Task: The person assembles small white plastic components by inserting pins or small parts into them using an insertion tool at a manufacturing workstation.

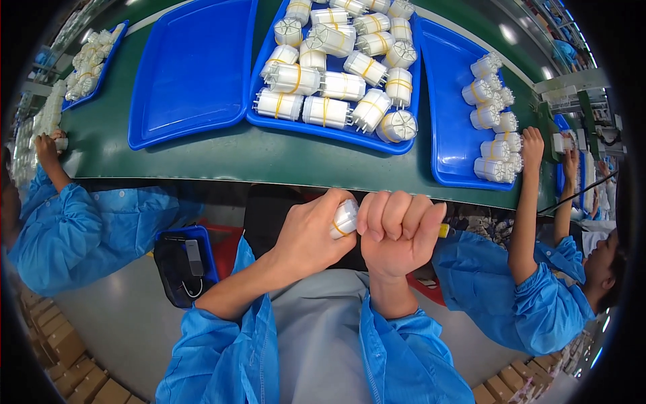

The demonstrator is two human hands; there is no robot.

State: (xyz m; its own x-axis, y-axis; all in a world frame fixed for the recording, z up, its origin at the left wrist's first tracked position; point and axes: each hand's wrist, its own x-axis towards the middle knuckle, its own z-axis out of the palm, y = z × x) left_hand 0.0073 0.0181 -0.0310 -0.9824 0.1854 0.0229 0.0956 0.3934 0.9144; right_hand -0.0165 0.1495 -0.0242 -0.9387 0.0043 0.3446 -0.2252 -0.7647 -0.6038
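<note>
The left grip hides part of a white bundle.

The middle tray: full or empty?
Pretty full: white bundles cover most of the tray that shows. Its far end is out of view.

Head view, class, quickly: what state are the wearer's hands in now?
Left hand: closed, holding a yellow-banded, white, plastic-looking cylinder.
Right hand: curled closed; whether it grips anything cannot be told.

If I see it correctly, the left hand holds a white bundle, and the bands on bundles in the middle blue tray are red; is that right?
Not quite: the head view shows yellow bands, not red, on bundles in the middle blue tray. The left hand does hold a white bundle.
</note>
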